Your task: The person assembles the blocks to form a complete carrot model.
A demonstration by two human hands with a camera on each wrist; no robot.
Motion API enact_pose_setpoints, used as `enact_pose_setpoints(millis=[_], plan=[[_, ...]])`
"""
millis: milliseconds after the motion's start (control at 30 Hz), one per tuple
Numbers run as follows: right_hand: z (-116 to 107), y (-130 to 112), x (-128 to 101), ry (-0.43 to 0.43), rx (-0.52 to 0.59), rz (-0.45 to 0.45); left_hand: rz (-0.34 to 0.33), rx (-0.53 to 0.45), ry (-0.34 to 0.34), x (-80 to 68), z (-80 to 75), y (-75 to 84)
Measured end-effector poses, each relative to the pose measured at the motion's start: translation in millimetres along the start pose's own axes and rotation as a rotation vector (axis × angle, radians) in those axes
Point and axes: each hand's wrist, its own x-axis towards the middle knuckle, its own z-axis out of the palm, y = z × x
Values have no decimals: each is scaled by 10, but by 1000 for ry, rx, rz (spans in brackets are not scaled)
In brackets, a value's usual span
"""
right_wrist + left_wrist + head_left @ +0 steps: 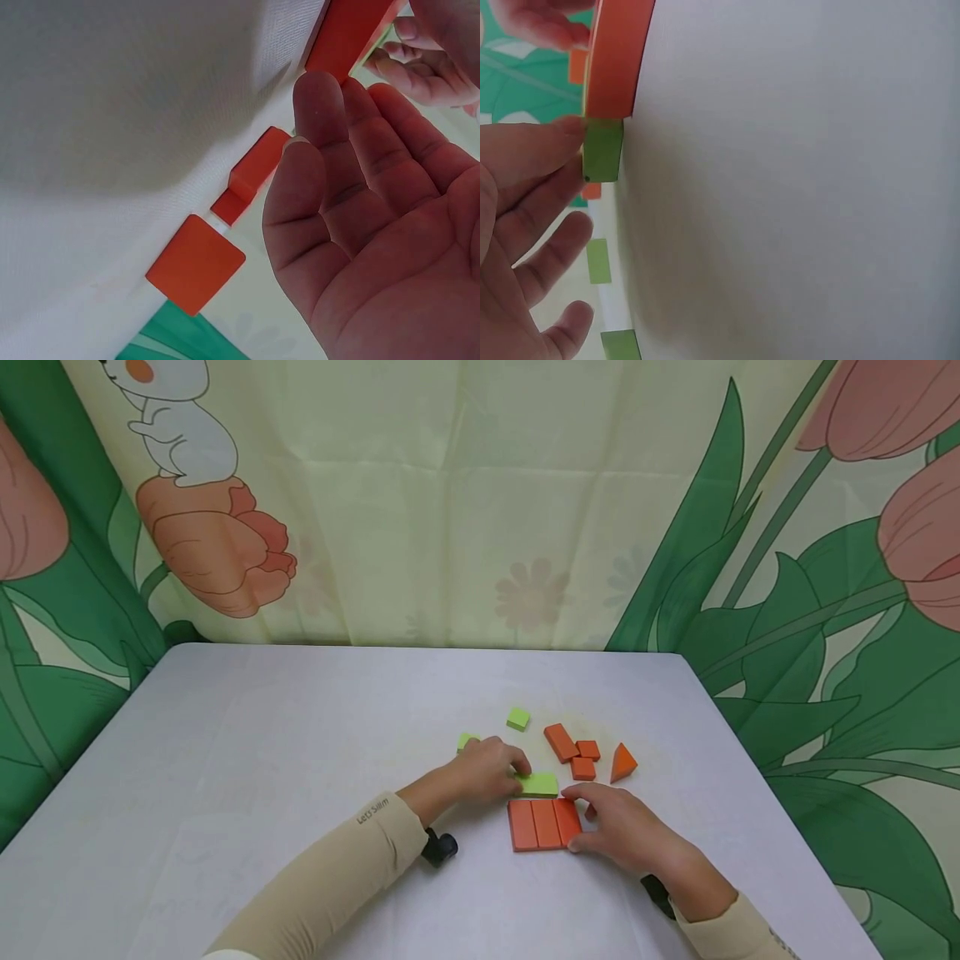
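Note:
Three orange rectangular blocks [536, 825] lie side by side on the white table, forming one flat slab. Along their far side sits a long light-green block [540, 786]. My left hand [486, 770] pinches the left end of this green block, its thumb and forefinger at the end face in the left wrist view, the other fingers loosely spread. At the slab's right edge, my right hand [630, 828] grips the rightmost orange block, thumb at the near corner and forefinger at the far corner. In the right wrist view the other fingers partly hide that contact.
Beyond the hands lie a small green block [517, 719] and another green block [467, 741] partly behind the left hand. To the right are an oblong orange block [560, 743], two small orange blocks [582, 768] and an orange triangular block [622, 763]. A printed curtain hangs behind.

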Motion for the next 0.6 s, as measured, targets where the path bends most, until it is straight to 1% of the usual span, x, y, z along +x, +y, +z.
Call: enact_pose_setpoints(millis=[367, 500, 600], plan=[[3, -15, -10, 5, -19, -5, 6, -12, -8, -37, 29, 39], [7, -14, -13, 20, -31, -26, 9, -11, -6, -46, 29, 44], [-2, -13, -8, 13, -39, -47, 15, -3, -2, -46, 29, 46]])
